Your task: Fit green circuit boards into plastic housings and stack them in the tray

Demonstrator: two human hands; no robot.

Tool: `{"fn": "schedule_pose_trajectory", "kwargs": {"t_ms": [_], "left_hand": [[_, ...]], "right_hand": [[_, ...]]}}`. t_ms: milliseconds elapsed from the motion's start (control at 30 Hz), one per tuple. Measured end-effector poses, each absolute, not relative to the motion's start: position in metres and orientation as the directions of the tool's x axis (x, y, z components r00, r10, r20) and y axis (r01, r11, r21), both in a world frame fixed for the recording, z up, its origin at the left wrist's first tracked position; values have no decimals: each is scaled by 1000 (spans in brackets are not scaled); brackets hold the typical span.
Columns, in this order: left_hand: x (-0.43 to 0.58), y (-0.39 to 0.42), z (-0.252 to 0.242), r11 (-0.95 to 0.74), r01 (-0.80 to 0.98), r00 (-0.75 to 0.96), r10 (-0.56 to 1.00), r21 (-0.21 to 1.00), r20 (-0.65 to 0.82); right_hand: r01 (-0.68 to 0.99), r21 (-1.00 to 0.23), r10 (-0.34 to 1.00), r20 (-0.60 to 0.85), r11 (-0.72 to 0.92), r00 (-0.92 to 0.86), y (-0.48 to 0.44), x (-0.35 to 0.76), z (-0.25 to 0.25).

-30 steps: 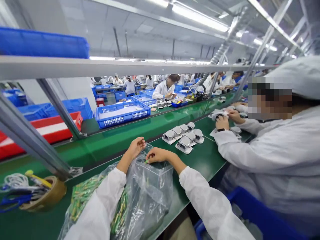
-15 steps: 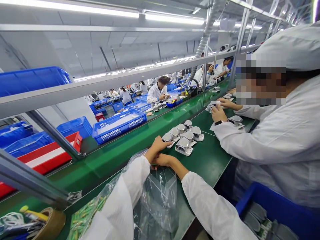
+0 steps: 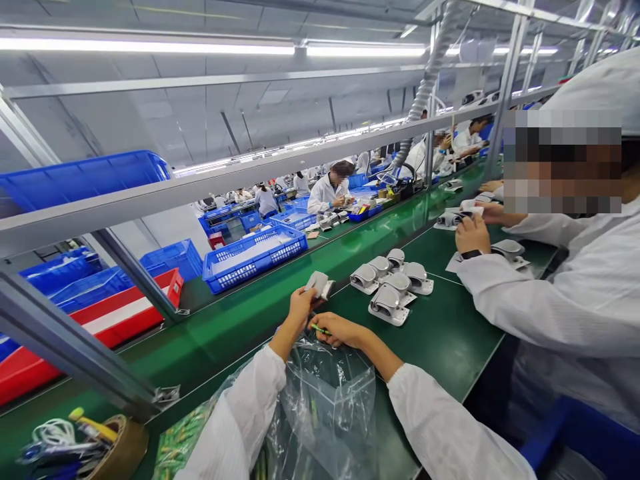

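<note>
My left hand point(image 3: 300, 309) is closed on a small grey-white plastic part point(image 3: 319, 285), lifted above the green bench point(image 3: 440, 333). Just right of it, my right hand point(image 3: 337, 329) pinches a thin green piece point(image 3: 319, 329). Both hands hover over a clear plastic bag point(image 3: 330, 407) that holds many green pieces point(image 3: 175, 447). Several more grey-white parts point(image 3: 390, 283) lie in a cluster on the bench to the right of my hands.
A co-worker in white point(image 3: 565, 300) sits close on my right, handling similar parts. A green conveyor point(image 3: 240, 313) runs behind the bench with a blue basket point(image 3: 255, 257). Red and blue bins point(image 3: 115, 307) stand left. A tape roll with tools point(image 3: 100, 447) sits at lower left.
My left hand reached to the cluster of parts, took one and drew it back up. My right hand stayed over the bag with the green piece. The view swung slightly.
</note>
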State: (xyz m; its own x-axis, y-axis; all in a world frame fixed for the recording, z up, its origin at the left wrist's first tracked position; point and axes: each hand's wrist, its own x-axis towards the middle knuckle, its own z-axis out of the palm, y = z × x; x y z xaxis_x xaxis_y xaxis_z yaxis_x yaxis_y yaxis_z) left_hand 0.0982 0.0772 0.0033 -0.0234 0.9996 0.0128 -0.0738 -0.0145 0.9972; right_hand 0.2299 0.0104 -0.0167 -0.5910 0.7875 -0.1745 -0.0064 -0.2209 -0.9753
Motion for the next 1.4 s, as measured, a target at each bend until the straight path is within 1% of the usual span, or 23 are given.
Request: {"fn": "schedule_pose_trajectory", "kwargs": {"t_ms": [67,200,300,367,433,533,633,700,767,833,900,1000,1133,1233,1400], "left_hand": [[80,70,-1,4,-192,-14,1000,981,-7],[53,52,-15,53,-356,-29,997,933,-67],[52,44,-24,96,-445,21,995,890,-97],[56,43,-27,88,-462,73,996,883,-61],[59,42,-28,59,-466,99,995,883,-15],[61,41,-28,65,-427,139,990,902,-6],[63,38,-30,52,-410,149,989,911,11],[64,37,-33,24,-422,119,992,906,29],[66,35,-36,-19,-380,82,995,925,54],[68,34,-38,-72,-282,65,993,957,94],[70,33,-41,-109,-185,73,990,977,124],[70,34,-44,-121,-157,58,990,980,132],[69,38,-45,-127,-195,43,990,973,138],[69,38,-43,-172,-153,92,978,973,187],[67,36,-40,-239,-75,159,956,968,248]], "right_hand": [[-56,-977,810,-139,-207,-570,8,230,-16],[-153,-982,847,-16,-114,-531,2,236,-13],[-248,-969,914,95,-6,-394,-2,241,-7],[-313,-948,959,143,61,-246,-3,241,-4],[-357,-929,981,148,96,-123,-4,239,-3],[-391,-913,991,136,119,-15,-4,237,-4],[-380,-908,984,150,176,97,-4,237,-7],[-308,-917,961,205,254,184,-4,238,-9],[-155,-921,918,314,357,243,-5,240,-11],[26,-902,871,424,432,249,-7,243,-13],[170,-874,846,484,455,222,-8,247,-15],[314,-840,837,513,443,192,-8,255,-17],[457,-770,837,539,445,95,-5,262,-20],[536,-689,806,591,488,26,-2,264,-24],[576,-599,760,647,556,-60,2,265,-29]]}}
